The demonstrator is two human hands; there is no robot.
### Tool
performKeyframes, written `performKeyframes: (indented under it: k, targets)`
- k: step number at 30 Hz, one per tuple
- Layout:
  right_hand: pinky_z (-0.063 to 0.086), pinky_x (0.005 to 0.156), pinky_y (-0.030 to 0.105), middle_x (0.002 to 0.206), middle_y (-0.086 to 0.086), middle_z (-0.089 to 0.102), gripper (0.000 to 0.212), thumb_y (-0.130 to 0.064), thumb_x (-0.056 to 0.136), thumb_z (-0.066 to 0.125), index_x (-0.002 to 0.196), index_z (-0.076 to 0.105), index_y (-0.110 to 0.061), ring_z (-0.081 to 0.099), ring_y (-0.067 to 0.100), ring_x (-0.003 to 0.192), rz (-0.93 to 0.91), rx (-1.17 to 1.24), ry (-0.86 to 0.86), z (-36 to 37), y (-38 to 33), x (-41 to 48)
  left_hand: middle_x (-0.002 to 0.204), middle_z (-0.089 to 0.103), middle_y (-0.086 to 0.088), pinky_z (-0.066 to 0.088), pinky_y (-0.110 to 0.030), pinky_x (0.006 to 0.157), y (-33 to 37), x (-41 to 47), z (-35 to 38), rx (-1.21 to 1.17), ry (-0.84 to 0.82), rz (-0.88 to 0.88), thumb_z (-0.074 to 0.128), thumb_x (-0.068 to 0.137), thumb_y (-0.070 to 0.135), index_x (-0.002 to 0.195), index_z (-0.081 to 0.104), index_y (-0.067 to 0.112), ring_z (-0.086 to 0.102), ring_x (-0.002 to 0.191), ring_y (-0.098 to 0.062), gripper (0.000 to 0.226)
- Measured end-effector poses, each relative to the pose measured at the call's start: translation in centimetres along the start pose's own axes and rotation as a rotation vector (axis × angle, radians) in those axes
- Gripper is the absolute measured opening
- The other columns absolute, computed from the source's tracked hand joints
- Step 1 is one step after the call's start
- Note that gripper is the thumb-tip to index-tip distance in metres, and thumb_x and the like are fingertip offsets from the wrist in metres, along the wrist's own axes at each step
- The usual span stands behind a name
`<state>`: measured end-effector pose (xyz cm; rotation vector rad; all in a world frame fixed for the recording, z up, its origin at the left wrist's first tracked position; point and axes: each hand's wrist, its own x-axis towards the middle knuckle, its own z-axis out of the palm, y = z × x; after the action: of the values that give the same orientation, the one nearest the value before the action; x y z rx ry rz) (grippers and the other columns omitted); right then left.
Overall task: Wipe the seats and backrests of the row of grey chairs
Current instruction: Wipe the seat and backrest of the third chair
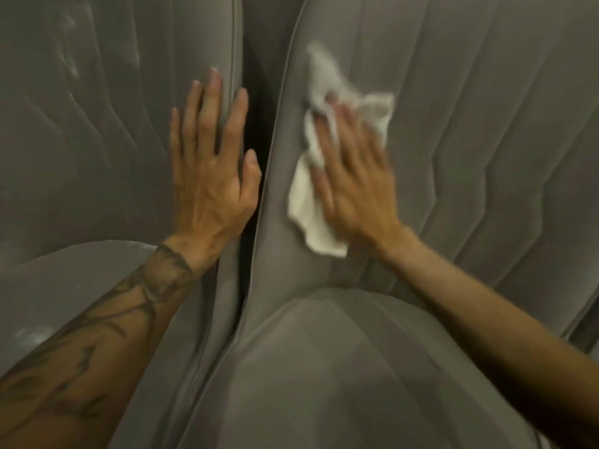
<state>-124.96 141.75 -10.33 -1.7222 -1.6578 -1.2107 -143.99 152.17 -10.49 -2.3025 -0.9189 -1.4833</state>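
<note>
Two grey seats lie nearest, the left seat at 8 o'clock and the right seat at 6. Beyond are two hands. The left hand rests flat, fingers spread, on the left backrest. The blurred right hand, fingers straight, presses one white cloth against the right backrest, with cloth showing at its 9 and 12 o'clock.

Dim, yellowish light throughout; a narrow gap lies in black shadow.

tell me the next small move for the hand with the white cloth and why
Probably sweep the right hand and crumpled white cloth rightward across the grey quilted fabric backrest: the cloth sits near its left edge, with most of the panel lying to the right.
</note>
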Motion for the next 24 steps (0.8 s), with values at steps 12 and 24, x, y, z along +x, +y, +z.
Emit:
performKeyframes:
  k: [12, 24]
  targets:
    - [0.014, 0.130, 0.042, 0.170, 0.012, 0.021, 0.060, -0.033, 0.110, 0.039, 0.163, 0.020, -0.013, 0.014, 0.025, 0.160, 0.018, 0.082, -0.084, 1.7, -3.3, -8.2, 0.170, 0.019, -0.026, 0.023, -0.063, 0.123, 0.2, -0.2, -0.7, 0.074, -0.074, 0.030, 0.047, 0.105, 0.035, 0.161, 0.038, 0.021, 0.015, 0.159, -0.045, 0.058]
    - [0.007, 0.131, 0.044, 0.171, 0.014, 0.017, 0.058, -0.030, 0.112, 0.030, 0.165, 0.010, -0.014, 0.007, 0.026, 0.161, 0.140, 0.130, 0.026, 3.5, -2.6, -7.5, 0.166, 0.025, -0.030, 0.026, -0.063, 0.122, -0.1, -0.2, -0.2, 0.089, -0.030, 0.049, 0.045, 0.106, 0.032, 0.158, 0.044, 0.019, 0.021, 0.156, -0.049, 0.054]
